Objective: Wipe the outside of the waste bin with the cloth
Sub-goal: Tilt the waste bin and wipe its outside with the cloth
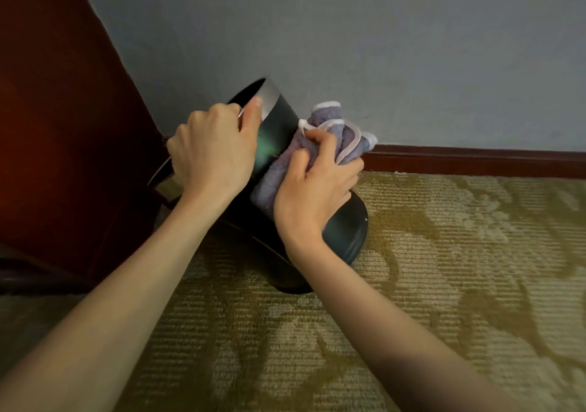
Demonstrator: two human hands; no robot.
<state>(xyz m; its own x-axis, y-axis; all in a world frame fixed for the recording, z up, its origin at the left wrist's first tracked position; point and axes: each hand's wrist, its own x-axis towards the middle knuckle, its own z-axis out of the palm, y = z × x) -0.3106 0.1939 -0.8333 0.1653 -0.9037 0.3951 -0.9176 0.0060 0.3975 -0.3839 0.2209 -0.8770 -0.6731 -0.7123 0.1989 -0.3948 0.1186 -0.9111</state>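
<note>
A dark round waste bin [279, 126] with a silver band at its rim is tilted toward the left, its base resting on the carpet. My left hand [212, 148] grips the rim, thumb lying on the silver band. My right hand [317, 189] grips a bunched purple cloth [329, 126] with a pale edge and presses it against the bin's outer side. The lower part of the bin is partly hidden behind my right wrist.
Dark red wooden furniture [63, 126] stands close on the left of the bin. A grey wall [380, 47] with a dark red skirting board [475, 159] runs behind. Patterned olive carpet [444, 269] covers the floor to the right and front.
</note>
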